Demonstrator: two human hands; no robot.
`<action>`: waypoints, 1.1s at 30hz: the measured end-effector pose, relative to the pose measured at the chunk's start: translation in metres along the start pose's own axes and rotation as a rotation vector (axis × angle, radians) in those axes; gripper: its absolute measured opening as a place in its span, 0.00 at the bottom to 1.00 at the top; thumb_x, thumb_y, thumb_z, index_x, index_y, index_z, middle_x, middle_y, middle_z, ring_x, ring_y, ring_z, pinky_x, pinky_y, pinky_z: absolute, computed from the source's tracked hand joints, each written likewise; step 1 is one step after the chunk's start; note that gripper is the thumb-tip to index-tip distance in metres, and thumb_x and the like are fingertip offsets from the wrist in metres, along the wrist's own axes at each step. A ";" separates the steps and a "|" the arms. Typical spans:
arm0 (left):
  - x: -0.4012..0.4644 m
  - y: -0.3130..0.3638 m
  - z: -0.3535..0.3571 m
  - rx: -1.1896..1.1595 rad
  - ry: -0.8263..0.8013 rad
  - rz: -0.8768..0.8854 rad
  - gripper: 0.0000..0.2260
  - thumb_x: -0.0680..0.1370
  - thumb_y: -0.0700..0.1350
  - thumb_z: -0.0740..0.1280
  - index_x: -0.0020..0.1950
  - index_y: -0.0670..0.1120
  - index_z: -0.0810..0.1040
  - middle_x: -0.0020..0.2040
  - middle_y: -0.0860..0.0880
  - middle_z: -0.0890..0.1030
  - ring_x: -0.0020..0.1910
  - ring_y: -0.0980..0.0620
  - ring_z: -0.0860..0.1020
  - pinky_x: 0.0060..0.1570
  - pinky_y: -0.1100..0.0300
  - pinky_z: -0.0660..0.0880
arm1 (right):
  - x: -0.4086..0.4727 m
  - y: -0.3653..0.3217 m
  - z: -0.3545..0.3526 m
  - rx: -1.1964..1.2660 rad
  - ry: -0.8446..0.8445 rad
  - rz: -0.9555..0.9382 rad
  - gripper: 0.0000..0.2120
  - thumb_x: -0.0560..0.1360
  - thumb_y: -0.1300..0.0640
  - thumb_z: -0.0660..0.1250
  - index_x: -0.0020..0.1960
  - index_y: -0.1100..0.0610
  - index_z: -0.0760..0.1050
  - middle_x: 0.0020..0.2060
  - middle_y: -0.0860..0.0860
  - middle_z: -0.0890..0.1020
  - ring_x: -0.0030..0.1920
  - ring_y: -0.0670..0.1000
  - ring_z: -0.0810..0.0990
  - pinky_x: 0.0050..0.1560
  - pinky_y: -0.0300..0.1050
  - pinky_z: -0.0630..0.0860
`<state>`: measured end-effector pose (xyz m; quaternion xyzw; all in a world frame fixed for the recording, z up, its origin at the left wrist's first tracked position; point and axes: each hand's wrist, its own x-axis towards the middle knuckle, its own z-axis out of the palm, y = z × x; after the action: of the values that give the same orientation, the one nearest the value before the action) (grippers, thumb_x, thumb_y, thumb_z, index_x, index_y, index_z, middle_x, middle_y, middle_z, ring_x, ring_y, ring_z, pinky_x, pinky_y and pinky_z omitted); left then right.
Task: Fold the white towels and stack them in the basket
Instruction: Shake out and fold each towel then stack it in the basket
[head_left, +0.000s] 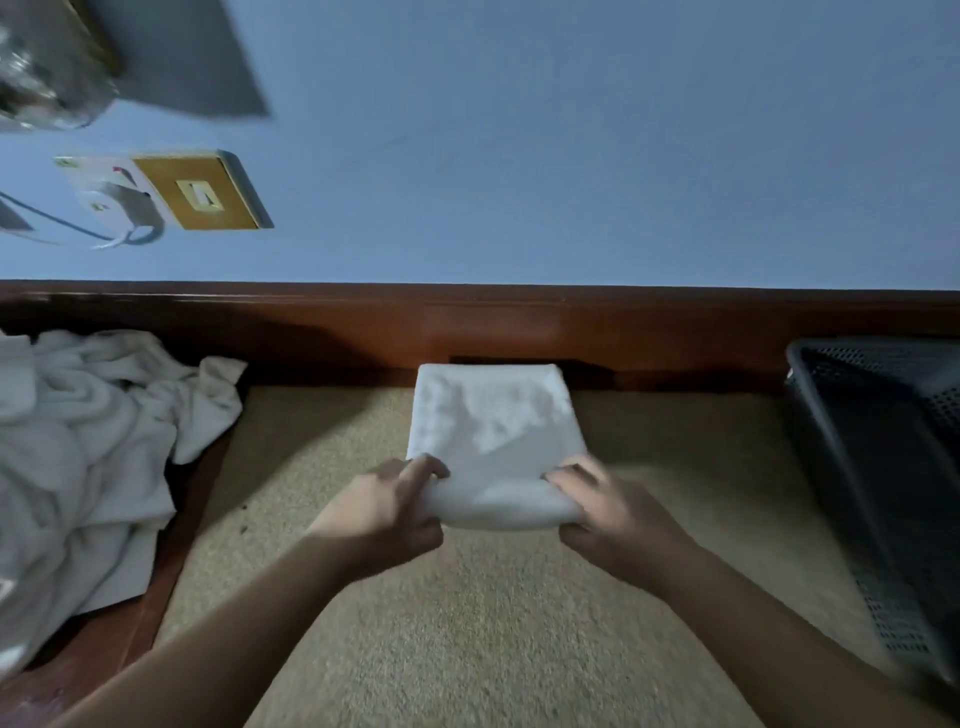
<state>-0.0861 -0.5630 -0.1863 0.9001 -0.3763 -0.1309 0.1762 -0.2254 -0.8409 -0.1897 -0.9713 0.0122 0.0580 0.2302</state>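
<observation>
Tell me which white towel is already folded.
The folded towel in the middle, gripped by both hands on the carpet. The pile of towels at the left lies crumpled.

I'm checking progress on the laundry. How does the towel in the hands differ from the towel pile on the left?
The folded towel is a neat flat rectangle; the pile is crumpled and loose. The folded towel lies on the carpet in front of the person, gripped at its near edge by the left hand and right hand; nothing touches the pile. Both are white.

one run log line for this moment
folded towel on carpet | left hand, right hand grip near edge | basket right
</observation>
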 end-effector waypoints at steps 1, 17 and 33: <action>0.002 0.009 -0.027 -0.075 0.010 -0.035 0.23 0.71 0.55 0.74 0.64 0.62 0.71 0.49 0.55 0.80 0.43 0.52 0.79 0.41 0.58 0.75 | 0.000 -0.008 -0.029 0.029 -0.003 0.010 0.21 0.74 0.51 0.69 0.66 0.44 0.74 0.58 0.40 0.73 0.48 0.45 0.77 0.45 0.44 0.76; 0.073 0.006 -0.078 -0.949 0.230 -0.435 0.23 0.68 0.54 0.81 0.58 0.48 0.80 0.51 0.47 0.82 0.45 0.51 0.81 0.38 0.55 0.77 | 0.067 0.011 -0.093 1.023 0.192 0.528 0.27 0.67 0.50 0.82 0.63 0.52 0.79 0.51 0.50 0.87 0.49 0.51 0.87 0.46 0.49 0.83; 0.017 -0.023 0.096 -0.819 -0.104 -0.869 0.34 0.72 0.76 0.64 0.61 0.49 0.69 0.56 0.45 0.81 0.51 0.45 0.82 0.55 0.42 0.82 | 0.046 0.044 0.094 0.906 0.103 0.970 0.18 0.83 0.46 0.66 0.62 0.60 0.76 0.54 0.57 0.84 0.51 0.57 0.85 0.55 0.55 0.82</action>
<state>-0.0953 -0.5809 -0.2840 0.8228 0.0991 -0.3693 0.4205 -0.1920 -0.8375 -0.2985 -0.6647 0.4819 0.0978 0.5625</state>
